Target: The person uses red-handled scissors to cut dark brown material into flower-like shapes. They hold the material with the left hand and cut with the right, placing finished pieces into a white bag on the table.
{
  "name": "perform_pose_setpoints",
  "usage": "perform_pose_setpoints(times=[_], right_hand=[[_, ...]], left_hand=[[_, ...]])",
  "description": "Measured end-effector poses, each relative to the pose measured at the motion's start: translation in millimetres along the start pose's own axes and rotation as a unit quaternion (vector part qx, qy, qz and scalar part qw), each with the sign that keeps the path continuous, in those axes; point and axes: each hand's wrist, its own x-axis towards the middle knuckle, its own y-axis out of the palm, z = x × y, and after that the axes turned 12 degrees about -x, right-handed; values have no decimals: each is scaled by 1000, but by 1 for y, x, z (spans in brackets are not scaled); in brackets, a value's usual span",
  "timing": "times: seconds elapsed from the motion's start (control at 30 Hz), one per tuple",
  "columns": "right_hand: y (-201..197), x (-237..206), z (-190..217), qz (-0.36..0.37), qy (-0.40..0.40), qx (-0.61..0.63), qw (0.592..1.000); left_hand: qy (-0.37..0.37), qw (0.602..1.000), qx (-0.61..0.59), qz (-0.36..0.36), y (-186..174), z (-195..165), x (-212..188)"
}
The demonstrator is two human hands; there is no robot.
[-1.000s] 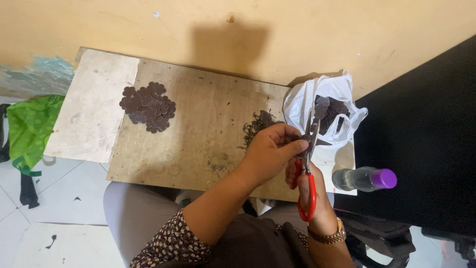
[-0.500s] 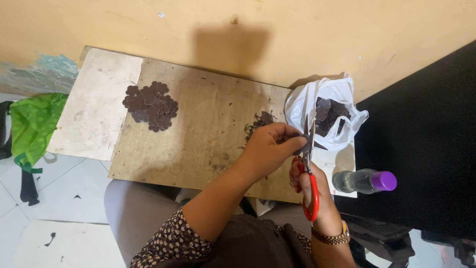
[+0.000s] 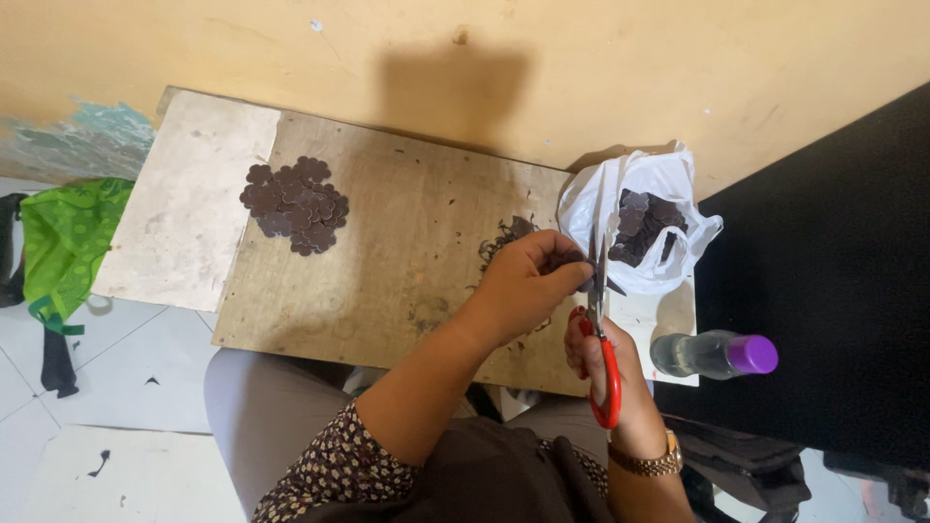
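A small dark cutout (image 3: pixel 567 261) sits right of centre, pinched in the left hand (image 3: pixel 523 286). The scissors (image 3: pixel 601 320) cut at it, their red handles clenched in the right hand (image 3: pixel 610 373) just below. Scraps (image 3: pixel 509 235) lie beside, a white bag (image 3: pixel 639 228) above right, a pile of cutouts (image 3: pixel 295 205) upper left on the board (image 3: pixel 387 261).

White plastic bag (image 3: pixel 668 184), purple-capped bottle (image 3: pixel 712 353)

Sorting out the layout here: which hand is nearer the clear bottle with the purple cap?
Right. The right hand, holding red-handled scissors, is just beside the bottle; the left hand is farther off, above the board.
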Motion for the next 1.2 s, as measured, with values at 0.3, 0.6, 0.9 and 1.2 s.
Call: perform_pose_setpoints(times=[0.3, 0.6, 0.9, 1.2], right_hand=[[-3, -1, -16, -2, 29, -9, 1000], [-6, 4, -24, -1, 18, -15, 1000], [20, 27, -48, -32, 205, -137, 969], [65, 27, -95, -99, 20, -201, 974]], left_hand=[[-57, 998, 28, -21, 1, -13, -1], [-37, 997, 65, -24, -8, -15, 0], [22, 999, 44, -18, -26, -12, -3], [57, 960, 223, -157, -104, 11, -17]])
